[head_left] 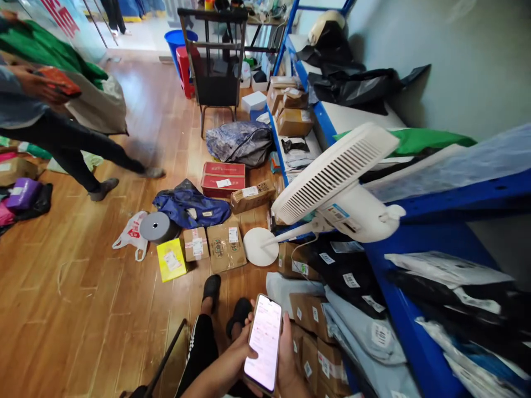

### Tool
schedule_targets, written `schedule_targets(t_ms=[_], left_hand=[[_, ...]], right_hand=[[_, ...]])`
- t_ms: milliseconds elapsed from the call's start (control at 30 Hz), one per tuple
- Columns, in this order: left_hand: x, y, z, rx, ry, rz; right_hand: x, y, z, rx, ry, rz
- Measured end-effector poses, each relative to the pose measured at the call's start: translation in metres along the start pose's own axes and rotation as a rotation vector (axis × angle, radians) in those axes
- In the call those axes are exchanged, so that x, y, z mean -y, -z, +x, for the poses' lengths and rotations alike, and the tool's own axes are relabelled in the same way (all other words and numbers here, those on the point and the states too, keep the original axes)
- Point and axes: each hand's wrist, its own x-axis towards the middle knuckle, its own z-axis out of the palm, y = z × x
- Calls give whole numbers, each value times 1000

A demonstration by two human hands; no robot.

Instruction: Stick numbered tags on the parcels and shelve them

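A smartphone (264, 340) with a bright, lit screen is held low in front of me, its text too small to read. My left hand (239, 347) is wrapped around its left edge, with the thumb lying over the screen. On the opposite edge, my right hand (287, 351) grips the phone, its fingers mostly hidden behind it. My feet in dark shoes (212, 288) rest on the wooden floor just beyond the phone.
A white standing fan (334, 188) leans over at the right. Cardboard boxes (227, 246), a yellow box (171, 260) and a grey roll (160, 227) lie ahead. Blue shelves (431, 354) hold bagged parcels. A person (45, 119) walks at left holding an orange-and-black device.
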Motion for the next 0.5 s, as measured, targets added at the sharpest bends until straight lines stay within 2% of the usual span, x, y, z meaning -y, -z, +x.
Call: schedule_targets(t_ms=[67,133,267,367,500], left_hand=[[-5,7,0,-93,45,-63],[-14,11,-2,-132,65,-87],[-34,14,-6,-118,77,-73],[-49,10,-12,-88,69,-27],[-72,-6,-24,-107,62,82]], right_hand=[[-7,1,9,-30,-75,99],[-11,-3,15,-27,-124,151],[-9,-21,22,43,-132,178],[-1,-39,21,102,-130,175],[8,-61,14,196,-109,156]])
